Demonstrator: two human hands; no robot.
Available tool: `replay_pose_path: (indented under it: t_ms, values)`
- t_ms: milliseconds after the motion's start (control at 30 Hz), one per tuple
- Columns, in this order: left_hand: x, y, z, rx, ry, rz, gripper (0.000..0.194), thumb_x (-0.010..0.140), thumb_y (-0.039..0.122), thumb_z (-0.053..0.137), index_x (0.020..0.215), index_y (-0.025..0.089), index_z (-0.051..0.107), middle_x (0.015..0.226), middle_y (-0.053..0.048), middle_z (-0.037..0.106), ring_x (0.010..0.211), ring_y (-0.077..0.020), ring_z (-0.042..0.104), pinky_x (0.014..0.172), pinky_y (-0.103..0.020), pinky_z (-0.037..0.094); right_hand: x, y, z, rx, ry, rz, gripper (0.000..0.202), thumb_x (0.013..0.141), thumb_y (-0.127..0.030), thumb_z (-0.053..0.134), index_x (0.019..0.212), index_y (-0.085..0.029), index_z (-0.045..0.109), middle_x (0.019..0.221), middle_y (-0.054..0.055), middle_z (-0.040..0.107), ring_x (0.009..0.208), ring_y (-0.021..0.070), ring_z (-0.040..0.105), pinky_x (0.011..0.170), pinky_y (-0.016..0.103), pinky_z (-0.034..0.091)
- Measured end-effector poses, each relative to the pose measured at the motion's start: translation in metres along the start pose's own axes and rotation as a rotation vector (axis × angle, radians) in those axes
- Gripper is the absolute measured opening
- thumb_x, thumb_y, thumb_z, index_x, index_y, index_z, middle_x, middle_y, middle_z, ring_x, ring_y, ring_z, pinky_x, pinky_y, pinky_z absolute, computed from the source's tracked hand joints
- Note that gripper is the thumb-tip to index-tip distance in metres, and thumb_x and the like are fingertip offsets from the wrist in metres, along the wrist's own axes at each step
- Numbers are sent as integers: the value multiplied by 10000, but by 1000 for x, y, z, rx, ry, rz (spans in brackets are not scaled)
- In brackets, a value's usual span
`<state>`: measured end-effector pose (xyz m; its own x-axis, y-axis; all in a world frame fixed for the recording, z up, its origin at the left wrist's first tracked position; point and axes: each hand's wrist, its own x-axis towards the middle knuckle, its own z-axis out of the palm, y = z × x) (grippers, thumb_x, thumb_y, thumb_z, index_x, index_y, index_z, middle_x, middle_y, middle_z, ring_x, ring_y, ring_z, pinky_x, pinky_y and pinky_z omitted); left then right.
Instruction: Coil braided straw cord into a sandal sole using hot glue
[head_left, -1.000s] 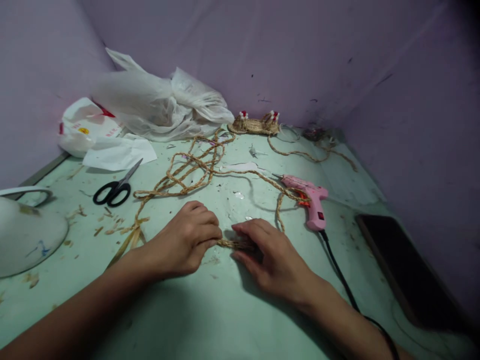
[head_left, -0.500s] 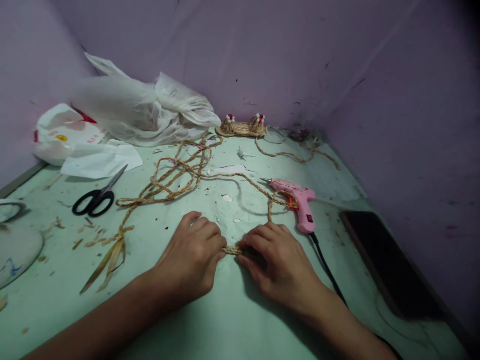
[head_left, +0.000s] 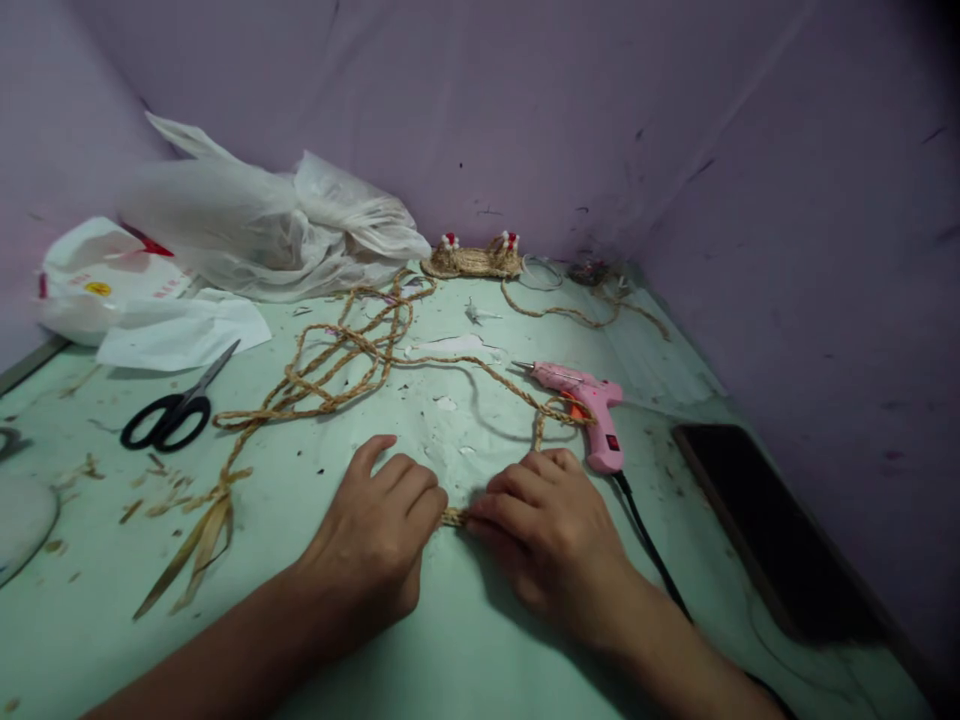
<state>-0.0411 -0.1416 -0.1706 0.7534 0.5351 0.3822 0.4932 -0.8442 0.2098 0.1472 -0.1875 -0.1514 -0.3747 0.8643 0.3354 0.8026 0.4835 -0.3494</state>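
Observation:
Between my two hands runs a short stretch of tan braided straw cord (head_left: 454, 517), close above the table. My left hand (head_left: 386, 525) pinches its left end, with the little finger lifted away from the others. The thumb and fingers of my right hand (head_left: 551, 525) are closed on the right end. From behind my right hand the cord rises, loops by the pink glue gun (head_left: 589, 400) and runs left into a loose tangle (head_left: 330, 370). That tangle ends in a knotted tail of dry straw (head_left: 199, 550).
Black-handled scissors (head_left: 180, 405) lie at left among straw scraps. White plastic bags (head_left: 277, 225) sit at the back left. A woven straw piece with red and white beads (head_left: 472, 262) rests against the wall. At right lie a dark phone (head_left: 772, 530) and the glue gun's black cable (head_left: 652, 540).
My right fingers have moved nearer to my left hand, so less cord shows between them. The whole view has shifted slightly, and things on the table appear further left.

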Motion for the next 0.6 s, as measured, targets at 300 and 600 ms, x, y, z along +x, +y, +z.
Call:
replay_pose_path:
  t_ms: [300,600]
  values:
    - [0,0,-1,9,-29,7,201,660,35,469,785,149,576,730,-53,574,716,-195,482,938,-503,309,2,9,-7,-27,176,51,160,836,-134,413,724,-179,519,636,37,551,617,181,467,594,349,285]
    - [-1,0,-1,-10,-24,-8,210,663,26,462,787,155,572,732,-53,575,708,-186,482,945,-510,310,-11,19,-41,60,711,238,393,887,-150,499,507,-207,414,466,-54,397,425,94,393,521,288,337]
